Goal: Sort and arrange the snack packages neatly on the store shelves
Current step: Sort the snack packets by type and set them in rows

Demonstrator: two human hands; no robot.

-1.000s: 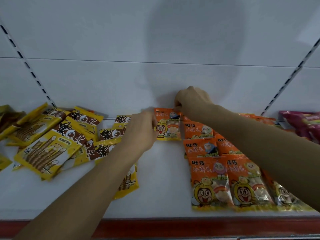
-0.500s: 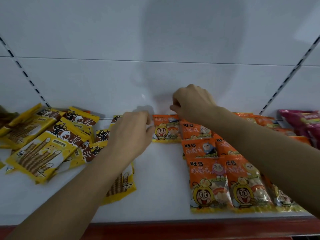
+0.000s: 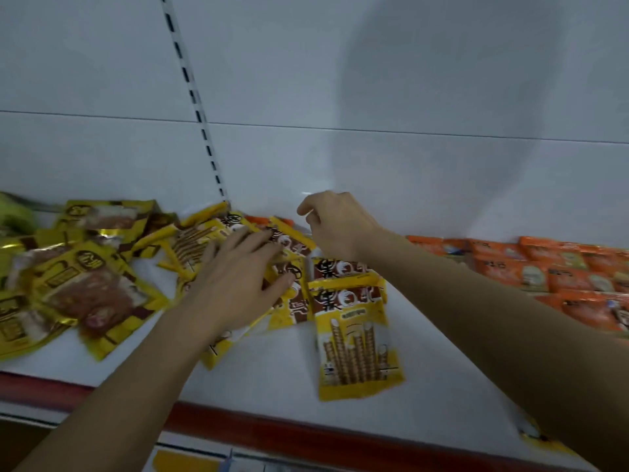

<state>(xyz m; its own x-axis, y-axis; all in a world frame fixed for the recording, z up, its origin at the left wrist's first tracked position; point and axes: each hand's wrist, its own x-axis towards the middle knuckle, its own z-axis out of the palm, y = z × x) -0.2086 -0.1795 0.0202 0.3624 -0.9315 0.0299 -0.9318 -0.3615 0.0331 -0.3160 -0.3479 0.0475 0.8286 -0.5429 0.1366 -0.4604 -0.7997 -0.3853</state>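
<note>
Wafer packs (image 3: 354, 321): yellow heap on shelf (image 3: 442, 362), left of orange packs (image 3: 544, 267). Both hands have moved here from orange row; left hand (image 3: 238, 277) flat, fingers spread on heap; right hand (image 3: 335, 223) loosely curled, grip unclear. Wafer sorting begins

— What sort of place is this?

— A shop, at a display unit. A white metal shelf (image 3: 425, 362) with a red front edge strip (image 3: 306, 434) runs across the frame, backed by white panels (image 3: 374, 80).

— What else marks it as retail?

— A slotted upright (image 3: 195, 107) for adjustable brackets climbs the back panel. The goods are many copies of the same products — yellow wafer-roll packets (image 3: 354, 328), orange snack packets (image 3: 544, 267) in overlapping rows at the right, yellow-and-gold pouches (image 3: 85, 284) heaped at the left.
</note>
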